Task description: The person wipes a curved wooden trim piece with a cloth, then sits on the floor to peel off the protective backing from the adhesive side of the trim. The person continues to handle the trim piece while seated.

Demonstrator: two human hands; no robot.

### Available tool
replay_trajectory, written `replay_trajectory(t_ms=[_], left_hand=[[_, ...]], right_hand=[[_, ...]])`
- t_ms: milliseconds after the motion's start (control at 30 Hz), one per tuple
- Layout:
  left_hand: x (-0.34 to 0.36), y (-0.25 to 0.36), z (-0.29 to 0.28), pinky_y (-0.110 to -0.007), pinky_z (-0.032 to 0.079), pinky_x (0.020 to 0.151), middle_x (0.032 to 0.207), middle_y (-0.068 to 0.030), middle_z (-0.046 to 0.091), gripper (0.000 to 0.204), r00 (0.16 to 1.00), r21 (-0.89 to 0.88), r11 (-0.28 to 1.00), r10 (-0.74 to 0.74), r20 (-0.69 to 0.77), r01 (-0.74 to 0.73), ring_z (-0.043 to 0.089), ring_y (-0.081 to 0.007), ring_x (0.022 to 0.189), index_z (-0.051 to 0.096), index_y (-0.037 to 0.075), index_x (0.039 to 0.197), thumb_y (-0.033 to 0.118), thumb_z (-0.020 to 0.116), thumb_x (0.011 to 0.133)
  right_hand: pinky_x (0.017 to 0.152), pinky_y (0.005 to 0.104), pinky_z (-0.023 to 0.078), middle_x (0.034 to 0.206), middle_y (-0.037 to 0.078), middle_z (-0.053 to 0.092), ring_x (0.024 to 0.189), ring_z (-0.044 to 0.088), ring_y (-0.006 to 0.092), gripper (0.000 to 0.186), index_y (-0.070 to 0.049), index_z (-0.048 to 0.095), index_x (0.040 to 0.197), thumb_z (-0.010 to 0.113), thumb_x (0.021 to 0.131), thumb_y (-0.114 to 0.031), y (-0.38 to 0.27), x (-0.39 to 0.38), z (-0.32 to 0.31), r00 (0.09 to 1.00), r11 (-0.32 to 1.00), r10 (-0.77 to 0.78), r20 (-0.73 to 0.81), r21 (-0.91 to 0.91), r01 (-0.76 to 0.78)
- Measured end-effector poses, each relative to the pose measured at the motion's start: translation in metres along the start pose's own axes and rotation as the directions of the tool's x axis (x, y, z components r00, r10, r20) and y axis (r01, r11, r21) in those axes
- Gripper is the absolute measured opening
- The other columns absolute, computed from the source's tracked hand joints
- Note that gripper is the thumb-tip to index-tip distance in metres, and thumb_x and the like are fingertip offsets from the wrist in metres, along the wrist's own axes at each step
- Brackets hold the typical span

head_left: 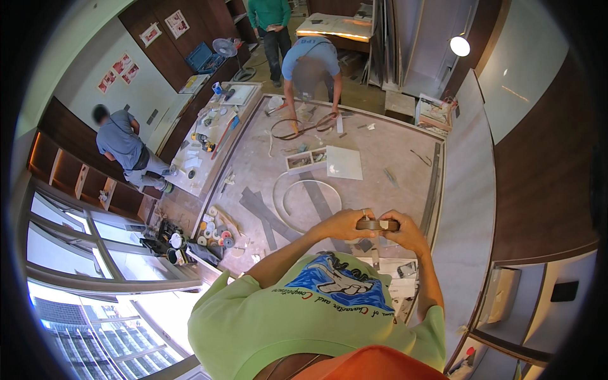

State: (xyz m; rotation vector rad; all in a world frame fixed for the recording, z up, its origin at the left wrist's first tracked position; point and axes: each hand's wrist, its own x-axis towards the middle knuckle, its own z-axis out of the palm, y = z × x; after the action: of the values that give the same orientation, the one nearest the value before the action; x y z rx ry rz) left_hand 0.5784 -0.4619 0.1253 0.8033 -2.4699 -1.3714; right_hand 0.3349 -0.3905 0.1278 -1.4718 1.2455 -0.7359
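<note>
A brown roll of tape or edging strip (378, 225) is held level above the near part of the large work table (386, 142). My left hand (347, 224) grips its left side, thumb and fingers closed round the rim. On the opposite side, my right hand (406, 232) pinches the roll too. A paler patch shows on the roll's outer face. Just beyond my left hand, a loose loop of pale strip (338, 193) lies on the table, with dark grey flat strips (260, 212) crossing nearby.
Across the table a person in a blue shirt (310, 58) bends over a dark looped strip (283, 135). A divided box (306, 161) and a white panel (344, 163) lie mid-table. Several small rolls (215, 234) cluster at the near left. A side bench (209, 149) holds a yellow drill (204, 142).
</note>
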Motion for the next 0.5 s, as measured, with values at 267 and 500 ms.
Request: replay_trajectory(t_ms=[267, 500], left_hand=[[0.001, 0.013, 0.004, -0.041, 0.052, 0.070, 0.088, -0.0186, 0.071, 0.057, 0.983, -0.102, 0.980, -0.178, -0.039, 0.173, 0.070, -0.0347, 0.081, 0.061, 0.005, 0.114, 0.054, 0.071, 0.086], [0.002, 0.005, 0.015, -0.041, 0.051, 0.070, 0.089, -0.0181, 0.071, 0.055, 0.985, -0.088, 0.989, -0.131, -0.108, 0.122, 0.070, -0.0346, 0.081, 0.060, 0.005, 0.111, 0.053, 0.072, 0.086]], right_hand=[[0.081, 0.0324, 0.053, 0.100, 0.013, 0.072, 0.086, 0.069, 0.0224, 0.043, -0.003, 0.064, 0.116, 0.078, 0.076, -0.010, 0.003, -0.007, 0.014, 0.994, 0.993, -0.072, -0.076, -0.098, 0.065], [0.079, 0.0361, 0.051, 0.092, 0.012, 0.072, 0.082, 0.067, 0.0264, 0.039, -0.003, 0.065, 0.110, 0.079, 0.074, -0.009, 0.006, -0.002, 0.015, 0.986, 0.986, -0.097, -0.134, -0.147, 0.077]])
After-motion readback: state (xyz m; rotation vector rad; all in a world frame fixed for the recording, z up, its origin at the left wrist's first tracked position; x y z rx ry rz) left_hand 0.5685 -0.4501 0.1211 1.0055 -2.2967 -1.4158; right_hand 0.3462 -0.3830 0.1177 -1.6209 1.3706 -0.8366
